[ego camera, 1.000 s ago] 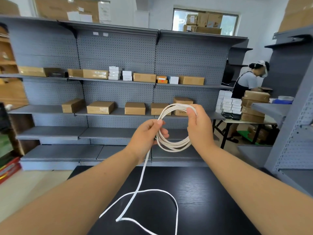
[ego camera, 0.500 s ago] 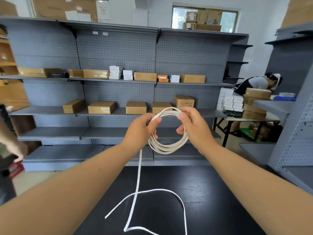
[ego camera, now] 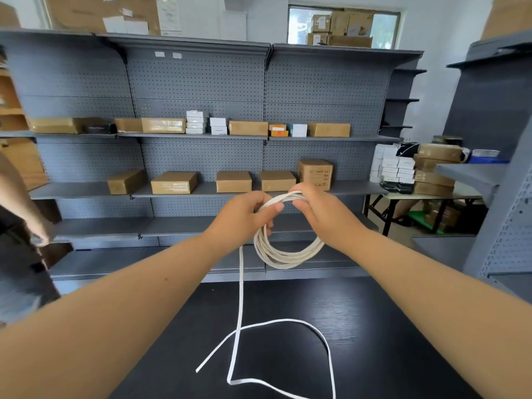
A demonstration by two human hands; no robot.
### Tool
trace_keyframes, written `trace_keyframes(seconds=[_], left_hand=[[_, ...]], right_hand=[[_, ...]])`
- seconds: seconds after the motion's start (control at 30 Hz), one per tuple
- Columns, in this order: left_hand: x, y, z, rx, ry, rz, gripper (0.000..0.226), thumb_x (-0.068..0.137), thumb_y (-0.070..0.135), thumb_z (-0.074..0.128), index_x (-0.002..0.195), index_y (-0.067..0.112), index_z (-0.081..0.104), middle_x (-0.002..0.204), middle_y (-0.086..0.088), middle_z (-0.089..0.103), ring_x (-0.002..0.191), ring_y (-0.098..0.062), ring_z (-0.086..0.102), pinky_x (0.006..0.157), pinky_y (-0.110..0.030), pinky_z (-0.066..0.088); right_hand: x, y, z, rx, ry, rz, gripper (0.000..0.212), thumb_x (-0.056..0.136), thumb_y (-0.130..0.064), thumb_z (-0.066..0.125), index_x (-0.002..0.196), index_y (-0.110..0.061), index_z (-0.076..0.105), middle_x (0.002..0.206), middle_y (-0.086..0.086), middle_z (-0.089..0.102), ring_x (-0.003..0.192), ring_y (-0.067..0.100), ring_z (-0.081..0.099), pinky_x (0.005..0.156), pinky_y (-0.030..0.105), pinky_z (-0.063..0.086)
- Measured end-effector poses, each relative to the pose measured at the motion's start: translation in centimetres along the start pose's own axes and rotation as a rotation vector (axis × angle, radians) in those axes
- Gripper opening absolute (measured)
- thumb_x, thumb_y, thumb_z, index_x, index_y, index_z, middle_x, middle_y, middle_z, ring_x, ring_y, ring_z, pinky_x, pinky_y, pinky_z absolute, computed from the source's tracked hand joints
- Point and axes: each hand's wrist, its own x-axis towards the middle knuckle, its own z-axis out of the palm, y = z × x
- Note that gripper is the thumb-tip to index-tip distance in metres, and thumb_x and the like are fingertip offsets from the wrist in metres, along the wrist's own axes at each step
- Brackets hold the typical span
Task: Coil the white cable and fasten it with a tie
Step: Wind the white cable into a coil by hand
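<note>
A white cable coil [ego camera: 283,253] of several loops hangs in the air above the black table [ego camera: 374,326]. My left hand [ego camera: 244,218] pinches the coil's top left between thumb and fingers. My right hand [ego camera: 322,211] grips the top right of the same loops, close beside the left. From under my left hand the loose cable tail [ego camera: 240,298] drops straight down to the table, where it lies in a wide open loop with one free end at the lower left. No tie is in view.
Grey pegboard shelving [ego camera: 201,156] with cardboard boxes [ego camera: 174,182] stands behind the table. Another person's arm [ego camera: 26,214] is at the left edge. A side table [ego camera: 466,195] stacked with boxes is at the right, beside another grey rack [ego camera: 495,197].
My hands have come closer together at the coil's top and the coil hangs lower below them. The camera shifted; a person's arm entered at the left and the person at the right dropped from sight.
</note>
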Motion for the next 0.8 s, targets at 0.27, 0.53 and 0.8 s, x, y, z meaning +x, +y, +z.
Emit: trace_keyframes(seconds=[0.27, 0.53, 0.8], left_hand=[[-0.6, -0.8, 1.2, -0.436, 0.033, -0.122, 0.009, 0.083, 0.025, 0.067, 0.09, 0.02, 0.061, 0.074, 0.0, 0.066, 0.07, -0.009, 0.061, 0.071, -0.025, 0.047], [-0.6, 0.3, 3.3, -0.513, 0.142, -0.117, 0.009, 0.095, 0.024, 0.049, 0.089, 0.021, 0.055, 0.074, 0.001, 0.063, 0.06, -0.004, 0.062, 0.074, -0.032, 0.05], [-0.4, 1.4, 5.9, -0.504, 0.255, -0.104, 0.02, 0.099, 0.028, 0.039, 0.085, 0.02, 0.051, 0.057, 0.0, 0.04, 0.047, -0.014, 0.041, 0.054, -0.031, 0.05]], right_hand=[[-0.1, 0.5, 0.3, 0.099, 0.171, 0.116, 0.024, 0.099, -0.023, 0.036, 0.114, -0.012, 0.051, 0.073, -0.005, 0.049, 0.074, 0.02, 0.047, 0.059, 0.032, 0.027], [-1.0, 1.3, 0.4, 0.203, 0.329, 0.229, 0.024, 0.1, -0.024, 0.034, 0.112, -0.013, 0.051, 0.069, -0.009, 0.046, 0.065, 0.013, 0.046, 0.058, 0.029, 0.03], [-2.4, 1.8, -0.2, 0.284, 0.27, 0.276, 0.018, 0.099, -0.023, 0.034, 0.113, -0.018, 0.045, 0.077, 0.0, 0.053, 0.053, 0.012, 0.055, 0.051, 0.014, 0.043]])
